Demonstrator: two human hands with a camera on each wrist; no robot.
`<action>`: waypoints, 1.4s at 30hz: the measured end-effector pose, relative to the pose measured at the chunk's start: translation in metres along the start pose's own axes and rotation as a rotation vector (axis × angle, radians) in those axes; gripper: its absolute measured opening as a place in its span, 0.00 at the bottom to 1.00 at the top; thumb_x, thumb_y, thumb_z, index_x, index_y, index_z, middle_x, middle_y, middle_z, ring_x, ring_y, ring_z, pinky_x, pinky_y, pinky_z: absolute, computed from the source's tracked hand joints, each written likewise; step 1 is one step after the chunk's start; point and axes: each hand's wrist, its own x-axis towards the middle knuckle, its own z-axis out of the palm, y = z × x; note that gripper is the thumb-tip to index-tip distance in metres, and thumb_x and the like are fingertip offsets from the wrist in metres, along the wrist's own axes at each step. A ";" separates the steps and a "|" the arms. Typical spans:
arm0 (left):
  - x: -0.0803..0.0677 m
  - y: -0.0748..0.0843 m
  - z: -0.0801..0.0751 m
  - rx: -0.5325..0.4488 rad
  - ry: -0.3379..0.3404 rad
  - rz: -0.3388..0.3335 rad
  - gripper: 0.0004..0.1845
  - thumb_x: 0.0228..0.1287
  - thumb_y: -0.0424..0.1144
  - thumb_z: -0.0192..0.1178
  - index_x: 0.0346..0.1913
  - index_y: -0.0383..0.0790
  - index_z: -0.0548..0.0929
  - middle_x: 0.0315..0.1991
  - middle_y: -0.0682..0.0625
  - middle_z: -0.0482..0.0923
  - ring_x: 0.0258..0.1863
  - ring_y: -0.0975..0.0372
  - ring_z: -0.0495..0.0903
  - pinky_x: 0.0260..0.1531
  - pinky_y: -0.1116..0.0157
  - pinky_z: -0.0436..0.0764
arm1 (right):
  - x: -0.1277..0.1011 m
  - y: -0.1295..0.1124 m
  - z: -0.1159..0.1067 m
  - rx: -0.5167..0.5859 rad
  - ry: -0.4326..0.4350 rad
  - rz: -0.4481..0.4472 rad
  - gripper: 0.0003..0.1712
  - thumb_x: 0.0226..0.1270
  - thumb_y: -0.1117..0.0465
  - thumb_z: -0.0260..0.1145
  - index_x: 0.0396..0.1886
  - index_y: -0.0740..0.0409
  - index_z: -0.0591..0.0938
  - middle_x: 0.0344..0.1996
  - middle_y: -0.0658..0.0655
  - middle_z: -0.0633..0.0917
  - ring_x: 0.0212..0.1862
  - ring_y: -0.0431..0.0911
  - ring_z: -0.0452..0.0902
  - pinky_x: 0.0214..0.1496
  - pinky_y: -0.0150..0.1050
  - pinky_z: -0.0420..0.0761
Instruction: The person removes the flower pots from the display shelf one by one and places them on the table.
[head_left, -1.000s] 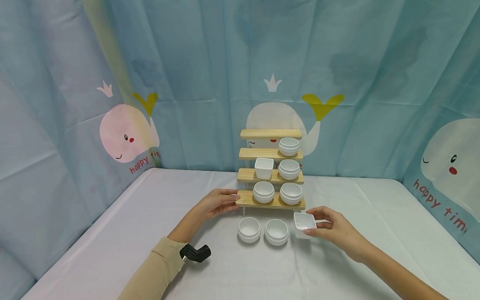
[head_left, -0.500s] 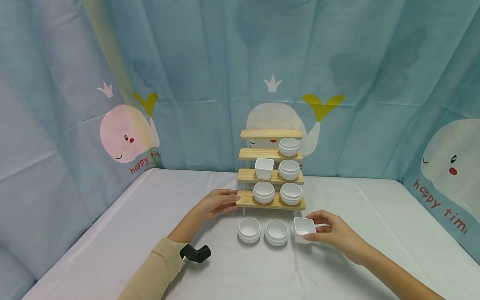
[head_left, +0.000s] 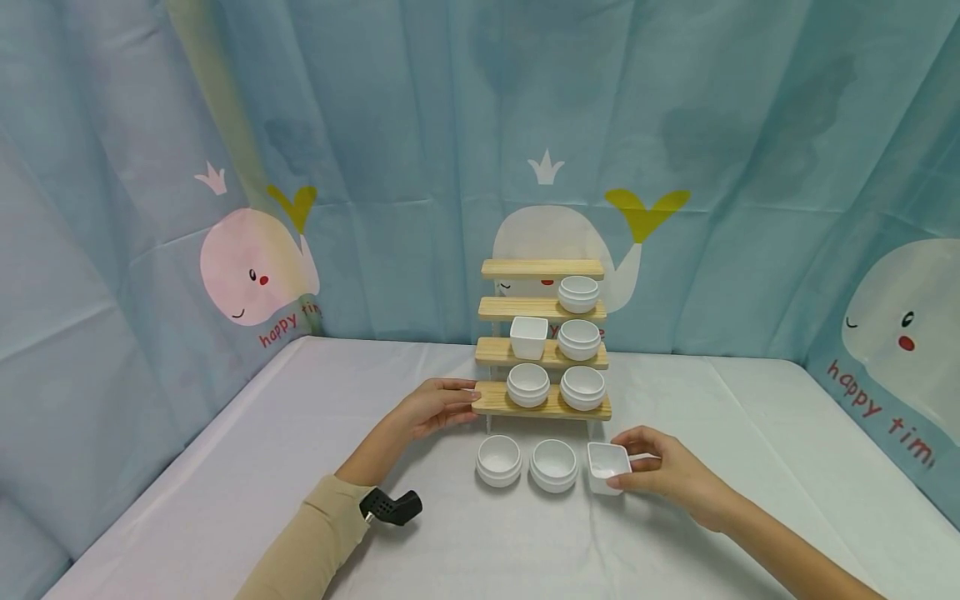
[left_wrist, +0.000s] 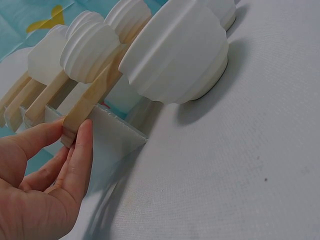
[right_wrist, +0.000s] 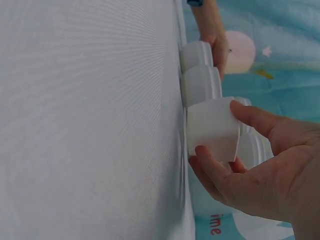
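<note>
My left hand pinches the left end of the lowest wooden shelf of a stepped stand, thumb on top and fingers beneath. My right hand holds a white square bowl by its right side, thumb near and fingers behind, upright and right at the tablecloth. Just left of that bowl, two round white bowls stand in a row before the stand. On the bottom shelf sit two more round bowls. The shelf above bears another square bowl and a round one.
One round bowl sits at the right of the third shelf; the top shelf is bare wood. A white cloth covers the table. Behind hangs a blue curtain with whale prints. A black device is strapped at the left sleeve.
My right hand has lowered the square bowl and brought it toward me, level with the round bowls in the front row. The left hand stays on the shelf end.
</note>
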 end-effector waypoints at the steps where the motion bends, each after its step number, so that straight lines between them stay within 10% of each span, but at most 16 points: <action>1: 0.000 0.000 0.000 0.001 0.000 0.000 0.26 0.77 0.26 0.60 0.73 0.22 0.69 0.43 0.43 0.83 0.35 0.63 0.88 0.40 0.70 0.91 | 0.000 0.000 0.000 0.000 -0.004 -0.001 0.34 0.63 0.67 0.78 0.65 0.72 0.73 0.57 0.62 0.80 0.53 0.50 0.82 0.48 0.35 0.87; 42: -0.001 0.000 0.001 0.002 0.015 -0.003 0.27 0.77 0.27 0.60 0.74 0.23 0.69 0.47 0.42 0.83 0.37 0.63 0.88 0.42 0.69 0.91 | 0.002 0.002 -0.002 -0.068 0.021 0.032 0.36 0.65 0.63 0.78 0.68 0.70 0.73 0.63 0.68 0.77 0.58 0.53 0.79 0.52 0.39 0.87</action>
